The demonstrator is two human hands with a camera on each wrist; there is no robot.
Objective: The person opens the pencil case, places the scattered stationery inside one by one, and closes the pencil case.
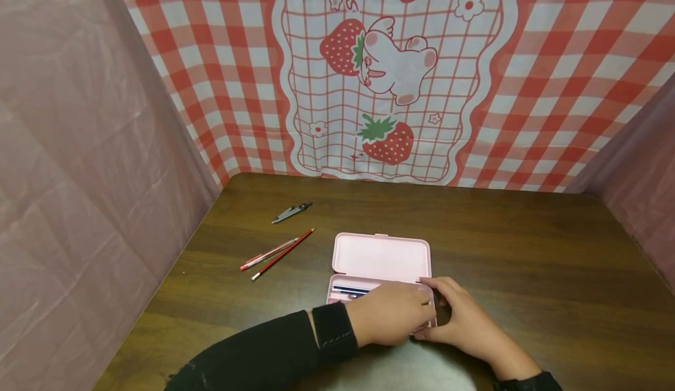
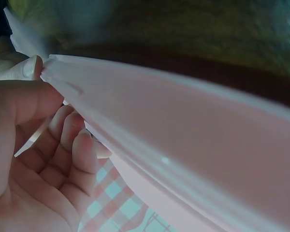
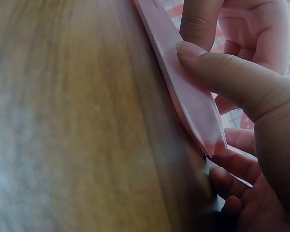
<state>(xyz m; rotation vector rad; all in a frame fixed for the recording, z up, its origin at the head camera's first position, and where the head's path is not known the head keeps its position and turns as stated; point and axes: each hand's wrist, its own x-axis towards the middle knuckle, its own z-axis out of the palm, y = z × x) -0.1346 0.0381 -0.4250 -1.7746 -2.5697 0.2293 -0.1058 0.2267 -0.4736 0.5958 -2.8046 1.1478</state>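
A pink pencil case (image 1: 382,257) lies on the table with its lid laid back. Blue-and-white striped items (image 1: 350,289) show in its tray, partly covered by my left hand (image 1: 392,313). That hand reaches over the tray into its right end, fingers bent downward; a thin pale strip (image 2: 35,139) shows among them in the left wrist view. I cannot tell whether they hold it. My right hand (image 1: 464,323) grips the right end of the case, its thumb on the front wall (image 3: 186,82) and the other fingers round the far side.
Left of the case, a red-and-clear pen (image 1: 269,254) and a red pencil (image 1: 285,254) lie with their upper ends together. Behind them is a grey drawing compass (image 1: 292,212). A checked strawberry-print cloth (image 1: 248,74) hangs at the table's back edge; pink cloth (image 1: 79,174) hangs at the left.
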